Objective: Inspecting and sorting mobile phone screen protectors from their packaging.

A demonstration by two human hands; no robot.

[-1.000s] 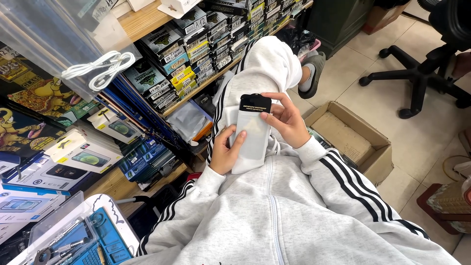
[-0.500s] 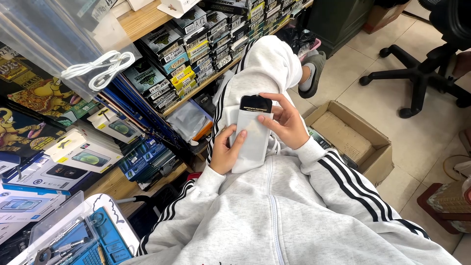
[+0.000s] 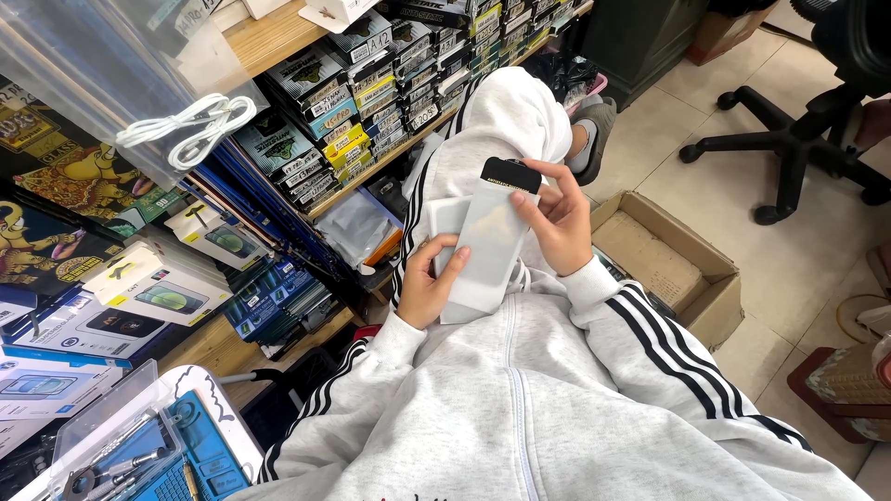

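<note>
Seated person, seen from above, holding a flat white pouch [image 3: 487, 243] with a black top strip [image 3: 510, 174] over the lap. The left hand [image 3: 429, 286] supports the lower part of the pouch from the side, its fingers [image 3: 452, 261] curled round the edge and lying on the face. The right hand [image 3: 559, 223] grips the upper part, thumb across the front just below the black strip, the other fingers behind and out of sight. Both hands are thus closed on the pouch; neither is spread wide. A second pale flat piece [image 3: 445, 218] shows just behind the pouch on the left; whether it is a separate packet or part of the same one cannot be told.

State of the work, as a judgement: the pouch appears unopened, the black strip lying flat and whole across the top. Handling seems to be at an early stage, with the pouch lifted and steadied but nothing taken out. What is inside does not show.

Surroundings: the person wears a grey hooded jacket [image 3: 557, 408] with black stripes on the sleeves. To the left, wooden shelves [image 3: 269, 37] carry rows of small boxed goods [image 3: 371, 93], and a coiled white cable [image 3: 190, 125] hangs in a clear bag. At lower left a blue work mat [image 3: 200, 455] lies beside a clear tray of small tools [image 3: 107, 459]. An open cardboard box [image 3: 668, 269] stands on the tiled floor [image 3: 789, 269] to the right, well apart from a black office chair base [image 3: 789, 148].
</note>
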